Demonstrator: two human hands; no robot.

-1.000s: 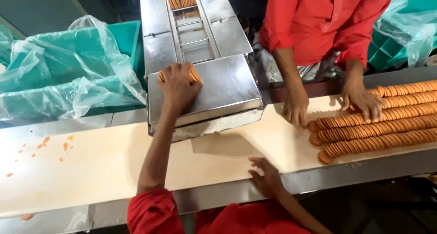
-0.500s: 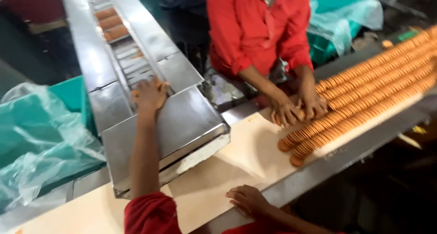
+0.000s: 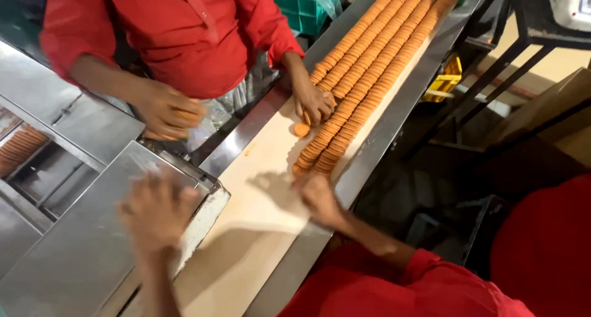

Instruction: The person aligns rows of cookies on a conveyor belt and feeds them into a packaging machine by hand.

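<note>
Since half a second ago, right hand (image 3: 319, 198) has moved up to the near end of the biscuit rows (image 3: 363, 64) on the cream belt (image 3: 258, 187), fingers open; left hand (image 3: 157, 211), blurred and spread open, rests on the steel plate (image 3: 68, 255).

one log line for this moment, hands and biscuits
left hand: over steel plate, blurred | right hand: at near end of biscuit rows | co-worker's hand: on rows
</note>
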